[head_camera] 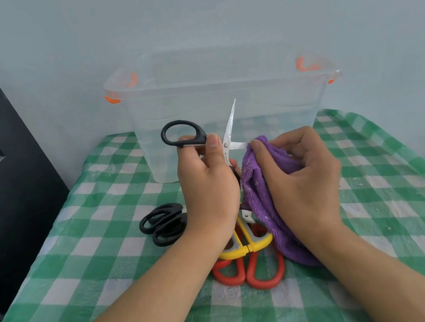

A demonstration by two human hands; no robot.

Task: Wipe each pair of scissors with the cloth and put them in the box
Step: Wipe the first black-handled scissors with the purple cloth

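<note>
**Blade in the cloth, box waiting behind**

Left hand (207, 187) grips the black-handled scissors (226, 141) at the pivot end, thumb pressed by the screw, blades spread wide: one points up toward the clear box (229, 118), the other runs sideways into the purple cloth (264, 197). Right hand (299, 174) pinches that cloth around the blade, thumb on top; its other fingers curl behind, probably bunching fabric. Down on the checked tablecloth (82, 269): another black pair (164, 223), a yellow pair (248, 242) and a red pair (250, 270).
</note>
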